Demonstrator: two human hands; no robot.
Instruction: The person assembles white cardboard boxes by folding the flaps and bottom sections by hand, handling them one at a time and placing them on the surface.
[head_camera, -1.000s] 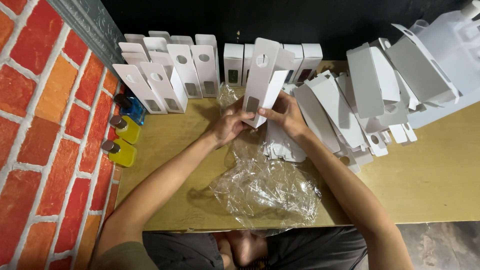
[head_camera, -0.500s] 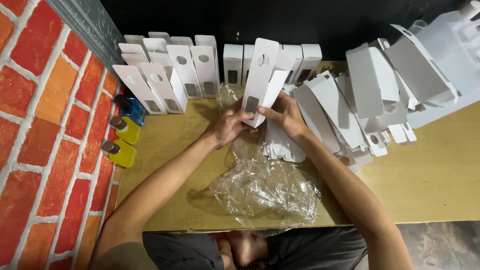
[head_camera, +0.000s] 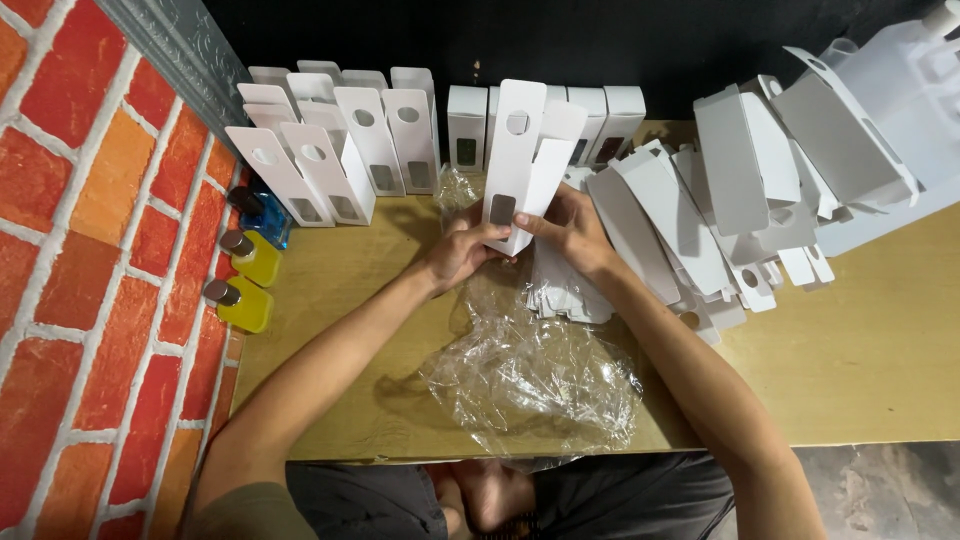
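Both the left hand (head_camera: 462, 252) and the right hand (head_camera: 570, 232) have fingers clamped on the lower end of an upright white window carton (head_camera: 518, 160), which rises above them.

Some things you cannot see all the way

The left hand (head_camera: 462, 250) and right hand (head_camera: 570, 232) cover the bottom of the white box (head_camera: 520, 160). The pile of flat boxes (head_camera: 850, 130) runs off the right edge. The blue bottle (head_camera: 262, 215) hides partly behind standing boxes (head_camera: 330, 170). The desk (head_camera: 860, 350) edge hides the legs.
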